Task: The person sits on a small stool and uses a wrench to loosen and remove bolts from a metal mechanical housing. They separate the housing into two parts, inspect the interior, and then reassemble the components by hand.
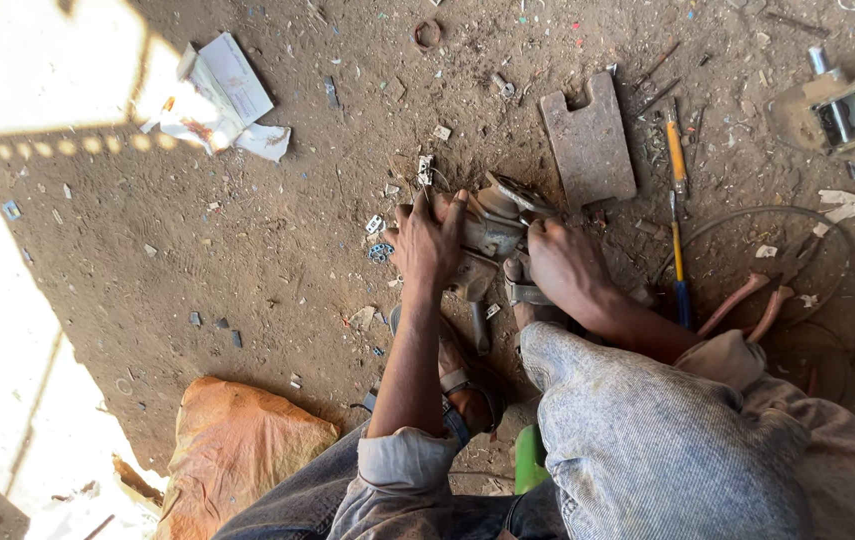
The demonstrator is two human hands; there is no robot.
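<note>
A dirty grey metal mechanical part (492, 228) rests on the dirt ground between my feet. My left hand (427, 240) grips its left side, fingers curled over the top. My right hand (565, 268) presses on its right side; whether a tool is in that hand is hidden. A dark handle or shaft (480, 325) sticks out below the part toward me. My sandalled foot (462, 385) sits just under my left forearm.
A flat rusty metal plate (589, 140) lies just beyond the part. Screwdrivers (676, 160), red-handled pliers (752, 300) and a cable lie to the right. A metal housing (842, 112) sits far right, crumpled paper (217, 95) at upper left, an orange sack (232, 450) at lower left.
</note>
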